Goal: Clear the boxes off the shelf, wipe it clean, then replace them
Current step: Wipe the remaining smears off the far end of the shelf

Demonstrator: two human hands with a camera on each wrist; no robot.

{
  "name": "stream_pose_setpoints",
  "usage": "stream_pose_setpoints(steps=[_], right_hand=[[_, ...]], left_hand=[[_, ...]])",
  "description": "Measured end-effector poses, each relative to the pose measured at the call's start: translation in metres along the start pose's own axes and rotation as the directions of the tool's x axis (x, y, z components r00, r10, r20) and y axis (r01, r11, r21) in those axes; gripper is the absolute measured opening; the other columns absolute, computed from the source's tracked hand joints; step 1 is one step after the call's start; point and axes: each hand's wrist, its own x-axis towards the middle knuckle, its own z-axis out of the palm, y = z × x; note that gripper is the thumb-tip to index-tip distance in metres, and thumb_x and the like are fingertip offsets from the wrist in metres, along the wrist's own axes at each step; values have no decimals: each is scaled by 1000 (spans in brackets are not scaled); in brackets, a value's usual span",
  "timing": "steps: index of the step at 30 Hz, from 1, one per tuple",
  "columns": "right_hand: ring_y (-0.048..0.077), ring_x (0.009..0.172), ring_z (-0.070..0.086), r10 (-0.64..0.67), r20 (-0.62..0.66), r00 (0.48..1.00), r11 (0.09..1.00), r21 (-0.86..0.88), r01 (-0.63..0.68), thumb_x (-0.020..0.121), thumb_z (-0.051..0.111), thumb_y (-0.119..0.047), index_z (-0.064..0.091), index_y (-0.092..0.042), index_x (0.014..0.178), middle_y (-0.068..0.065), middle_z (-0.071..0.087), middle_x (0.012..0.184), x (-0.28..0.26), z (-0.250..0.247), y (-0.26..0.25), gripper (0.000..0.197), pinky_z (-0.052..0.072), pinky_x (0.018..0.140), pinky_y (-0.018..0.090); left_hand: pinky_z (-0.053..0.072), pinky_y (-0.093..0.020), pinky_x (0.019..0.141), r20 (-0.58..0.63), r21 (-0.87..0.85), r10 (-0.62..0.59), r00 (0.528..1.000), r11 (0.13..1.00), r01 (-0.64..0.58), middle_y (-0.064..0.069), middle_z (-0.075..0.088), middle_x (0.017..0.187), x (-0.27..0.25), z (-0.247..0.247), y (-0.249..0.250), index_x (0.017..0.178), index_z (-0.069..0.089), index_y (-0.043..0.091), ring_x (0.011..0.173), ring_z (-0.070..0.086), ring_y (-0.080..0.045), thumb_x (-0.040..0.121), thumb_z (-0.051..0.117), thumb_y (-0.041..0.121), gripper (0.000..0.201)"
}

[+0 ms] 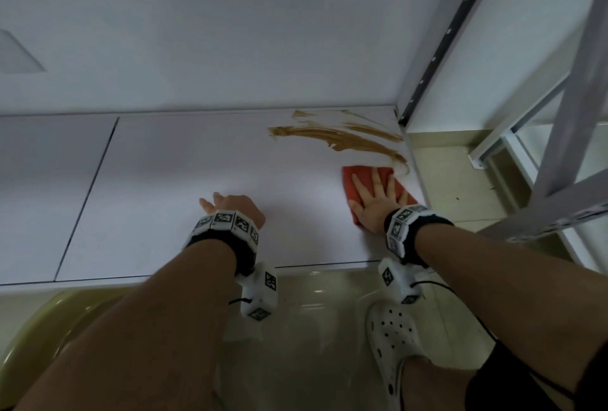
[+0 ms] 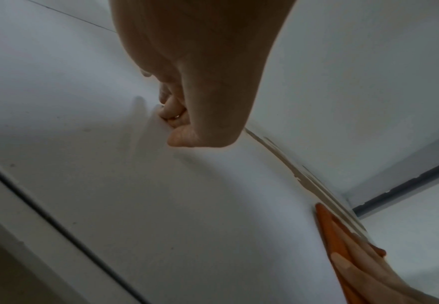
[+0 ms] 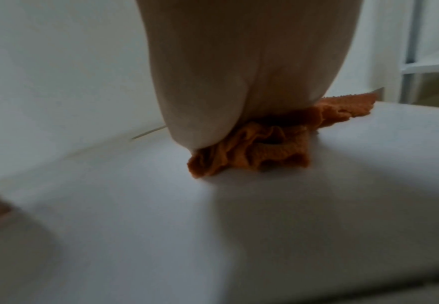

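Knuckles down, our left hand (image 1: 235, 208) rests on the white shelf (image 1: 184, 187) with its fingers curled under and nothing inside them — the left wrist view shows the curled fingers (image 2: 173, 115) touching the bare surface. To its right, well apart, our right hand (image 1: 375, 205) lies flat with fingers spread and straight, pressing the orange cloth (image 1: 353, 177) against the shelf near its right end. From the right wrist view the cloth (image 3: 260, 148) bunches into folds under the heel of the palm. Just beyond the fingertips, brown streaks (image 1: 342, 140) smear across the shelf toward its back right corner — the nearest streak reaches the cloth's far edge. Right of the shelf stands a grey metal upright (image 1: 441, 38) of the rack. We see no boxes on the shelf.
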Motion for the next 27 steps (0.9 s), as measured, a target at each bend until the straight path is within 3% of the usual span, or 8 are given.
stream_pose_setpoints(steps=[5, 8, 11, 16, 19, 23, 27], right_hand=[[34, 143, -21, -158, 45, 986, 984, -75, 161, 96, 19, -56, -12, -46, 144, -2, -25, 155, 1, 9, -30, 59, -6, 114, 59], [33, 143, -19, -173, 34, 984, 981, -81, 175, 95, 21, -58, -9, -47, 145, -4, -23, 156, 12, 3, -30, 59, -5, 113, 58], [33, 143, -19, -123, 20, 992, 991, -48, 123, 95, 20, -57, -6, -46, 145, -4, -22, 156, 26, -8, -26, 58, -5, 114, 58], [34, 143, -18, 17, 30, 999, 1000, 4, -17, 96, 21, -56, -8, -44, 146, -3, -24, 156, 45, -25, -6, 59, -4, 114, 58], [37, 142, -19, 127, 30, 992, 990, 63, -128, 95, 20, -57, -10, -42, 147, 0, -24, 156, 48, -28, 24, 61, -4, 115, 58], [41, 143, -12, 243, -26, 970, 958, 163, -236, 96, 23, -54, -5, -39, 149, 2, -20, 157, 32, -17, 38, 61, 2, 116, 55], [40, 142, -16, 186, -38, 982, 978, 100, -181, 98, 23, -49, -6, -37, 149, 4, -18, 157, 9, -1, 19, 60, -2, 116, 54]], left_hand=[[4, -55, 117, 5, -12, -48, 999, 999, 48, -17, 33, 150, 2, -5, 4, 134, 48, 9, 144, 16, -36, 94, 41, 28, 44], [11, -53, 117, -35, 55, -29, 999, 998, 31, -18, 38, 146, -1, -15, 13, 132, 49, 9, 140, 26, -38, 93, 42, 23, 42], [20, -48, 114, -98, 50, 58, 994, 997, -53, -14, 49, 137, 3, -24, 22, 123, 55, 10, 131, 39, -32, 89, 41, 22, 38], [8, -50, 118, -90, 41, 267, 959, 964, -265, 3, 26, 154, 11, -22, 30, 146, 33, 25, 142, 21, -24, 94, 34, 18, 52], [6, -52, 118, -61, 17, 287, 956, 958, -287, 5, 22, 156, 12, -15, 28, 148, 27, 29, 143, 22, -24, 95, 32, 18, 54], [12, -55, 116, -24, 42, 274, 961, 961, -273, 1, 27, 152, 13, -13, 33, 144, 31, 26, 138, 30, -28, 95, 31, 19, 50], [16, -55, 115, 4, 39, 208, 978, 977, -208, -6, 36, 146, 17, -11, 42, 144, 34, 16, 134, 34, -31, 92, 33, 22, 52]])
